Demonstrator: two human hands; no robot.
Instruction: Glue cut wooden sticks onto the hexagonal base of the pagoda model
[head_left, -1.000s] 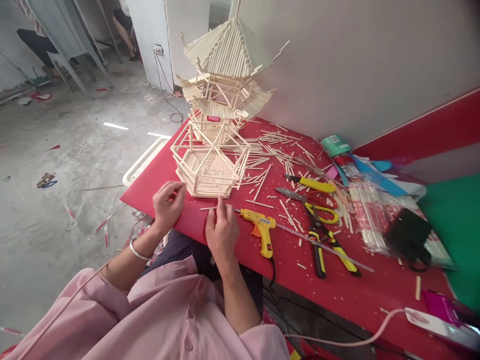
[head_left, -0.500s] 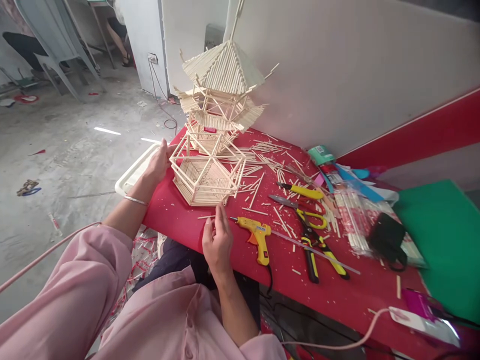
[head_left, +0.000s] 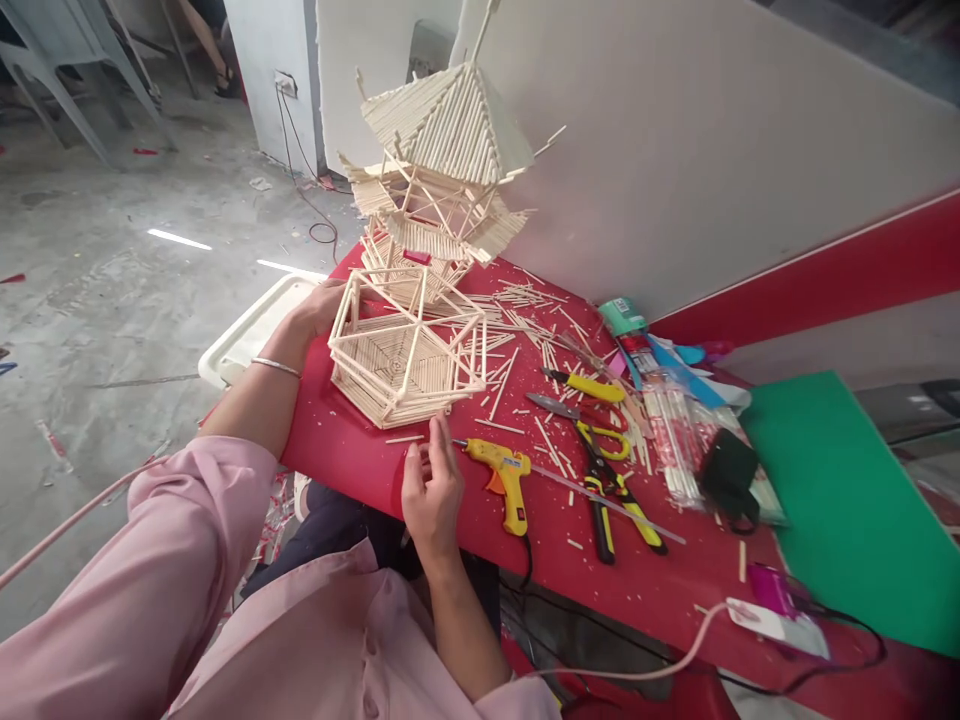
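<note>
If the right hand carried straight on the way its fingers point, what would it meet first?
Likely the near edge of the hexagonal stick frame, just ahead of the right hand, though the hand's height above the red tabletop is hard to judge.

Soft, fairly bright daylight-like light fills the scene, and 2 narrow white streaks of light point(head_left: 179, 240) glare on the scuffed grey concrete floor point(head_left: 90, 270). The smooth off-white wall panel point(head_left: 637, 160) dims toward a dark, smeared upper right corner. The hexagonal frame of pale wooden sticks point(head_left: 405, 380) is reasonably sharp. Wide-angle distortion stretches the loose pink cloth sleeve point(head_left: 112, 590), and the far right edge blurs.
</note>
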